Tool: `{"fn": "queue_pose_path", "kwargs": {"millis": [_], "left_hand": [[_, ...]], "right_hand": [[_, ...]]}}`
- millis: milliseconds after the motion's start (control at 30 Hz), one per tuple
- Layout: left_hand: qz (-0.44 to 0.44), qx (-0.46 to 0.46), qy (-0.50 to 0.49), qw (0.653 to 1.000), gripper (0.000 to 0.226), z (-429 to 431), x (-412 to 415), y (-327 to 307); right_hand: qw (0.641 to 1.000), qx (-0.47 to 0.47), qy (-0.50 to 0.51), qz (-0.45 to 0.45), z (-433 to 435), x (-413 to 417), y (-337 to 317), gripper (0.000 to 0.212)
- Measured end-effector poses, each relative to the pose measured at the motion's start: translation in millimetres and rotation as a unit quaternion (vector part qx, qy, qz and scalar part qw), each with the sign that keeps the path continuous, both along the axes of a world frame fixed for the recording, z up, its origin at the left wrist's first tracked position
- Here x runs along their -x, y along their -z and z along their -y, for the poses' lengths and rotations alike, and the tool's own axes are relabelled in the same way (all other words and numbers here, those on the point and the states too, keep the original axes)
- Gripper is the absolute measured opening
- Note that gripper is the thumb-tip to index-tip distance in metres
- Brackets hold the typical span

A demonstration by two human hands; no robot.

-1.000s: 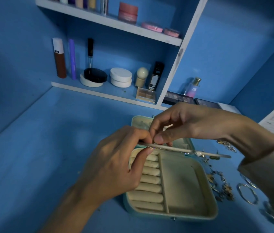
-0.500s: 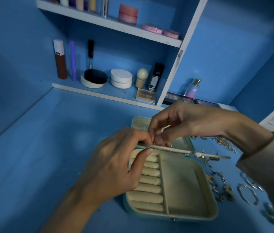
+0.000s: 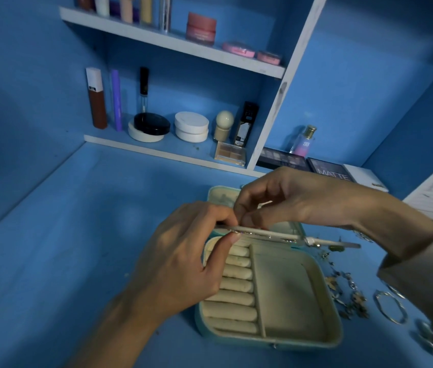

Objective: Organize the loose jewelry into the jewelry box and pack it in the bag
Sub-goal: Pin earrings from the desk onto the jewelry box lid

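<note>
On the blue tabletop nearest me: open teal jewelry box (image 3: 284, 301) with cream lining | my left hand (image 3: 183, 264), fingers curled, pinches the left end of the thin white strip (image 3: 271, 233) across its hinge | my right hand (image 3: 297, 197) pinches the same strip, just beside | loose silver jewelry (image 3: 348, 293) lies right of the box | white cosmetics shelf (image 3: 173, 152) beyond

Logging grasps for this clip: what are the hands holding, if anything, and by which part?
Both the left hand and right hand pinch a thin white rod at its left end, over the open jewelry box.
</note>
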State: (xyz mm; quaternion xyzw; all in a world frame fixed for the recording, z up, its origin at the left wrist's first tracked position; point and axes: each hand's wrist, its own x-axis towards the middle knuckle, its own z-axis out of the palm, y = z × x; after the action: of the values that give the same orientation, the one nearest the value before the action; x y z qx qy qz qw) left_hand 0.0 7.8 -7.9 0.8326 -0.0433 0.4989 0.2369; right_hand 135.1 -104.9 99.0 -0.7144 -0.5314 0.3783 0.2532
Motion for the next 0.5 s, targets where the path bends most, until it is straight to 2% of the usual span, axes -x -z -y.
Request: {"fn": "queue_pose_path", "kwargs": {"millis": [133,233,367,500], "left_hand": [[-0.002,0.032,-0.003,0.999,0.010,-0.6,-4.1,-1.7],[-0.021,0.070,0.003,0.997,0.012,-2.6,-6.4,-2.7],[-0.047,0.113,0.021,0.992,0.013,-5.0,-11.2,-9.1],[-0.079,0.179,0.036,0.980,0.011,-7.2,-19.2,-16.9]], "right_hand": [[0.993,-0.076,0.085,-0.009,14.1,-0.9,-0.4,0.011],[0.977,-0.137,0.151,0.060,30.2,-0.1,0.5,0.012],[0.920,-0.208,0.231,0.237,54.2,1.3,13.9,0.024],[0.883,-0.261,0.309,0.241,69.8,5.8,40.1,0.032]]}}
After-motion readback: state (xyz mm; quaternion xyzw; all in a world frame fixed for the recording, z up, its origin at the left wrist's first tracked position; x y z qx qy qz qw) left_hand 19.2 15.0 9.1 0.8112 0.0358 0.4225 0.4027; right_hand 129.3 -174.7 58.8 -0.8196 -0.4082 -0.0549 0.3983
